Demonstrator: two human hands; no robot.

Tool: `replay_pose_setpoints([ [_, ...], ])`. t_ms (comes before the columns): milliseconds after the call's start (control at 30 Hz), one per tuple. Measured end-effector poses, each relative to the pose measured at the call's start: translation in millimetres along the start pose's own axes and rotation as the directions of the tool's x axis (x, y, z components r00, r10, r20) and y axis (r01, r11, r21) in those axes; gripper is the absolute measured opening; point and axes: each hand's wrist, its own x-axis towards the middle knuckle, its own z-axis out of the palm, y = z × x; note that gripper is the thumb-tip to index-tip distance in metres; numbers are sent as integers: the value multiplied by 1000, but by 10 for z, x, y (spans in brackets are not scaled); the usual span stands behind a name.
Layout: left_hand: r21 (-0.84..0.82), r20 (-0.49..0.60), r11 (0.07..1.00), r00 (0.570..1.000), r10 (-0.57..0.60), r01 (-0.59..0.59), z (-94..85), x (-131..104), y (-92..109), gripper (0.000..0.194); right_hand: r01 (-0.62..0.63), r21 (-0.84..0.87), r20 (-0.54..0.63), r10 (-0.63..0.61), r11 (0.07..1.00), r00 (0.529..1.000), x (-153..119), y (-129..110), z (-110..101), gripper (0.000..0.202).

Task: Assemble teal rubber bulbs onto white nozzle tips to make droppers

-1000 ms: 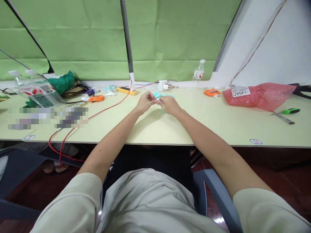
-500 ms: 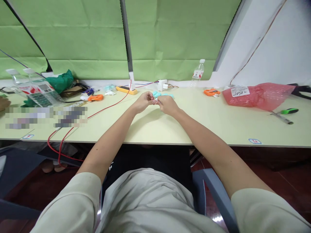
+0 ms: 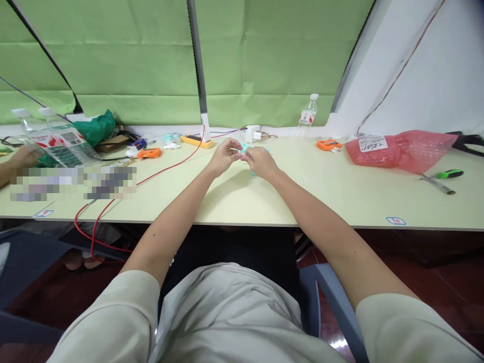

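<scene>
Over the middle of the table (image 3: pixel 242 201), both hands meet at a small turquoise thing (image 3: pixel 244 146), whose kind I cannot make out. My left hand (image 3: pixel 226 157) is closed in a pinch, its fingertips close to those of the other hand. My right hand (image 3: pixel 260 160) is also closed, thumb and fingers pressed together at the turquoise thing and covering much of it. Bits of the same turquoise show past the right knuckles and just below that hand. Both hands are held above the tabletop, casting a shadow on it.
Behind the hands lie a yellow multimeter (image 3: pixel 197 141) and a white plug adapter (image 3: pixel 252 133). Orange tools (image 3: pixel 148 153) (image 3: pixel 328 145), a red plastic bag (image 3: pixel 401 150), a green-handled screwdriver (image 3: pixel 449 174) and a bottle (image 3: pixel 307 117) surround them. At left, a co-worker's hand (image 3: pixel 23 157) is beside large bottles (image 3: pixel 62 143); a red cable (image 3: pixel 166 167) crosses the table.
My left fingers have spread slightly, and the turquoise thing has shifted, with a piece now showing below my right hand. The co-worker's hand has come further in from the left.
</scene>
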Motion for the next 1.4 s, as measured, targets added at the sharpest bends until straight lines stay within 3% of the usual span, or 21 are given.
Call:
replay_pose_setpoints([
  [300,-35,-89,997,994,-65,62,-10,15,-78,38,-82,14,-9,82,997,997,-11,-103,-53,15],
  [533,-11,-188,999,982,-37,36,31,-2,-80,38,-109,-38,-16,109,993,994,-17,-134,-61,18],
  [800,-143,-108,983,986,-129,113,-39,19,-195,46,-106,-40,-42,104,994,994,-12,-126,-31,19],
  [1100,-148,-180,979,969,-169,144,-63,8,-245,36,-161,27,-75,163,987,984,-11,-71,-40,15],
  [1200,-57,-181,983,966,-183,175,-100,-14,-296,29,-197,158,-107,216,968,971,-14,11,-24,16],
  [1300,229,-159,951,972,-174,208,-151,-51,-373,18,-232,263,-128,273,936,954,-17,74,-9,16],
  [1400,517,-53,841,986,-156,160,-183,-97,-420,16,-255,304,-132,305,918,943,-18,84,-5,18],
])
